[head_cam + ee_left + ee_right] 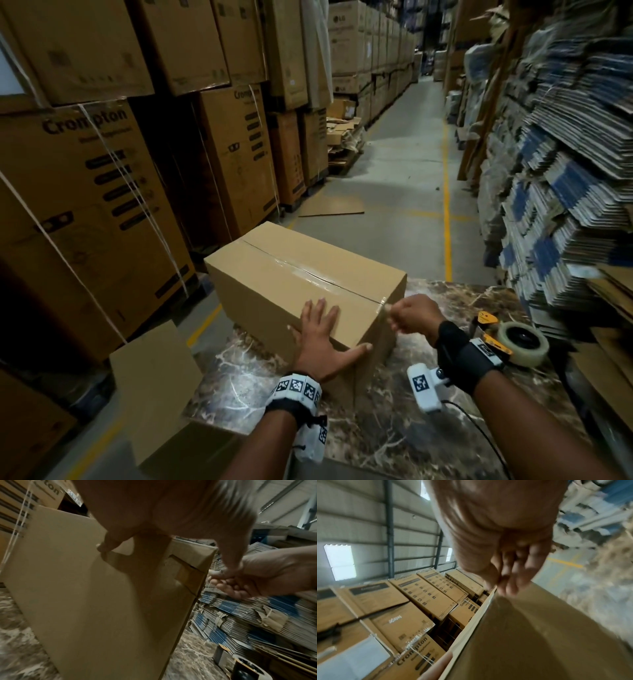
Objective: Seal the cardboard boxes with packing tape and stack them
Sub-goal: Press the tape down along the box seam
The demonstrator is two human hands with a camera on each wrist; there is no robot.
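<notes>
A plain cardboard box (pixel 291 274) lies on the marble table (pixel 239 383), with clear tape (pixel 308 272) running along its top seam. My left hand (pixel 322 329) rests flat on the box top near the front corner, fingers spread and thumb along the near edge. My right hand (pixel 394 313) is at the box's right end, fingers curled, pinching the tape end (pixel 383 305) where the seam meets the edge. The left wrist view shows the box side (pixel 85 588) and the right hand (pixel 216 577) pinched beside the corner. A yellow tape dispenser (pixel 520 342) lies on the table behind my right wrist.
Tall stacks of printed cartons (pixel 85 205) wall the left side. Bundles of flattened cartons (pixel 565 154) pile up on the right, close to the table. A loose cardboard sheet (pixel 154 377) stands at the table's left edge. The aisle floor (pixel 394 171) runs ahead, with a flat cardboard piece (pixel 332 207) on it.
</notes>
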